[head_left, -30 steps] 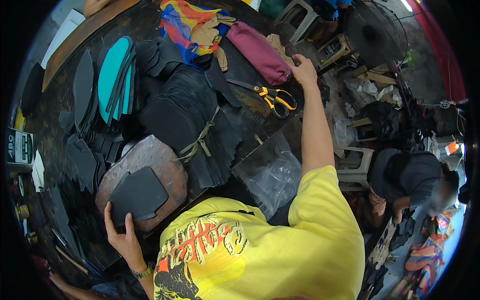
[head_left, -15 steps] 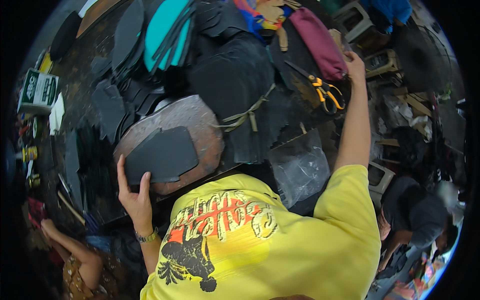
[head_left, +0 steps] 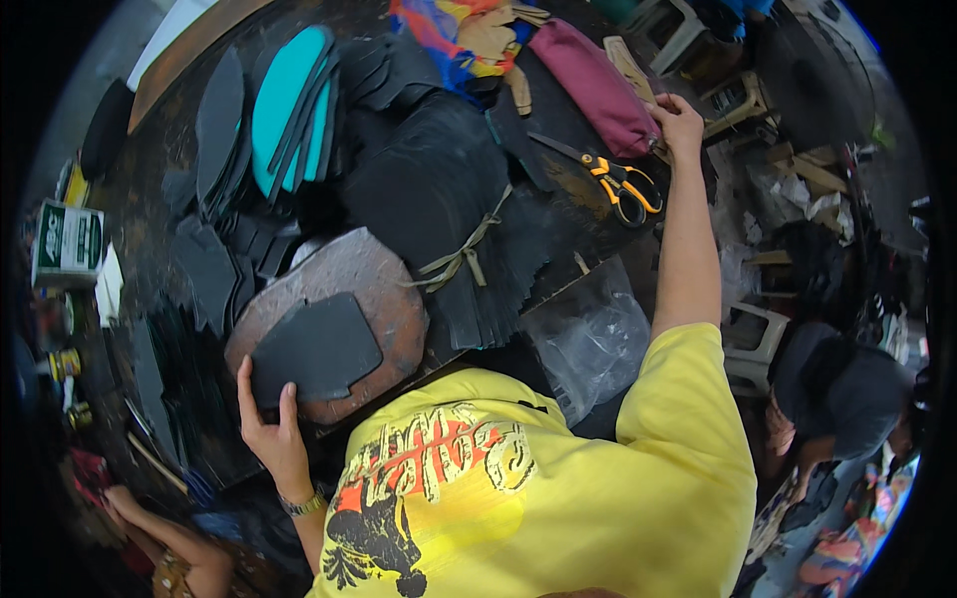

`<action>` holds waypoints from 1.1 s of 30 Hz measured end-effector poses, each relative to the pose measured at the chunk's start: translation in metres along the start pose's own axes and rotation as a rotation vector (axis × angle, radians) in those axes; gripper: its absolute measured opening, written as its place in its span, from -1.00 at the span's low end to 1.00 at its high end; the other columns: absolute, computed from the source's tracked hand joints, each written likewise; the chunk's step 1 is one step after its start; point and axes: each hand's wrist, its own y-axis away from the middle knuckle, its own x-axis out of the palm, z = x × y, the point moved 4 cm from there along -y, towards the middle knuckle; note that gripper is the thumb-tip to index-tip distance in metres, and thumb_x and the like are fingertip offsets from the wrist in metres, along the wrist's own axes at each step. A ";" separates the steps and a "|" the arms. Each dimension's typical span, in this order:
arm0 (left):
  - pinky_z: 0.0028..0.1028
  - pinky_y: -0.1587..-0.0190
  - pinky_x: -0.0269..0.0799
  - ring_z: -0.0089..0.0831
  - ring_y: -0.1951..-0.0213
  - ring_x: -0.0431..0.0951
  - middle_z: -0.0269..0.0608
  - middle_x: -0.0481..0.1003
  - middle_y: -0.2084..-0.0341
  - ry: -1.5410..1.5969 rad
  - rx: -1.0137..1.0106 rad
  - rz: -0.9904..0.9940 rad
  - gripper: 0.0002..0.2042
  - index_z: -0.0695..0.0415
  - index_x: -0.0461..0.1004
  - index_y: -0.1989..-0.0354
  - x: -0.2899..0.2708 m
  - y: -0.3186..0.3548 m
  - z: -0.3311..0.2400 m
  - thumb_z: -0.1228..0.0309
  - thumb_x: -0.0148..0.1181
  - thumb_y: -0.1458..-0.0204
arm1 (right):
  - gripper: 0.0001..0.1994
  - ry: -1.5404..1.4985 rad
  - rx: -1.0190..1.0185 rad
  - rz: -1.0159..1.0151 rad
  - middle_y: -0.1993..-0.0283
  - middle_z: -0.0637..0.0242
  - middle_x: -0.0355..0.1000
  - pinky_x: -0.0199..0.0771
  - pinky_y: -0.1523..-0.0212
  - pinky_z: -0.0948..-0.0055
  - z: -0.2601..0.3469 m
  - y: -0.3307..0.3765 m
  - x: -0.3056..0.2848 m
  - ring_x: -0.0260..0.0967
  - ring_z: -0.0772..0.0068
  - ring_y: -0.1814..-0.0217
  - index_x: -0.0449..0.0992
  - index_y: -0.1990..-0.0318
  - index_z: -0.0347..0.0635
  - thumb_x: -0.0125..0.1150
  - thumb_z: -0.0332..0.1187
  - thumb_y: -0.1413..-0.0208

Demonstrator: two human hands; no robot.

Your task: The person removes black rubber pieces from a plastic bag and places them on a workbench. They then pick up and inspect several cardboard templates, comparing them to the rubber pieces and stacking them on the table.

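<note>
A dark grey, cut sheet piece (head_left: 321, 347) lies on a rounded, reddish-brown slab (head_left: 397, 299). My left hand (head_left: 274, 429) grips its near-left corner, thumb and forefinger apart on its edges; the other fingers are mostly hidden. My right arm stretches far forward to the right. There my right hand (head_left: 680, 125) has its fingers curled at the near end of a maroon pouch (head_left: 596, 85); what they pinch is hidden. Beside the pouch lies a beige piece (head_left: 626, 68). Orange-and-black scissors (head_left: 608, 179) rest to the left of that hand.
Stacked dark sheet pieces (head_left: 429, 179), a tan tie strip (head_left: 467, 254) and teal pieces (head_left: 289, 110) cover the dark table. A clear plastic bag (head_left: 588, 339) hangs by its near edge. Another person's arm (head_left: 164, 528) is at lower left; a dark-clothed person (head_left: 847, 384) sits at right.
The view has shifted, so the table things sit further left and lower. My left hand stays on the grey piece. My right hand's fingers have drawn in at the pouch's end.
</note>
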 end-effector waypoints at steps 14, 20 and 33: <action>-0.50 0.15 0.37 -0.42 0.16 0.42 -0.21 0.39 0.12 -0.255 -0.141 0.234 -0.46 0.17 0.43 -0.22 -0.005 -0.018 -0.006 0.50 0.37 0.00 | -0.88 -0.809 0.017 0.194 0.41 0.37 0.53 0.26 0.50 0.69 0.084 0.073 -0.034 0.31 0.72 0.54 0.57 0.19 -0.24 0.30 -0.55 -0.10; -0.47 -0.03 0.35 -0.40 0.11 0.41 -0.22 0.36 0.13 -0.234 -0.130 0.238 -0.49 0.18 0.44 -0.20 0.000 -0.026 -0.003 0.51 0.38 -0.02 | -0.90 -0.570 -0.003 0.481 0.48 0.53 0.39 0.32 0.40 0.66 0.106 0.127 -0.004 0.28 0.77 0.47 0.55 0.21 -0.27 0.26 -0.56 -0.11; -0.52 -0.05 0.33 -0.45 0.07 0.41 -0.27 0.36 0.12 -0.205 -0.174 0.255 -0.49 0.22 0.45 -0.19 0.002 -0.031 -0.005 0.56 0.38 -0.01 | -0.77 -0.462 0.026 0.414 0.49 0.40 0.40 0.31 0.39 0.57 0.095 0.161 0.016 0.26 0.69 0.45 0.52 0.05 -0.29 0.20 -0.61 -0.11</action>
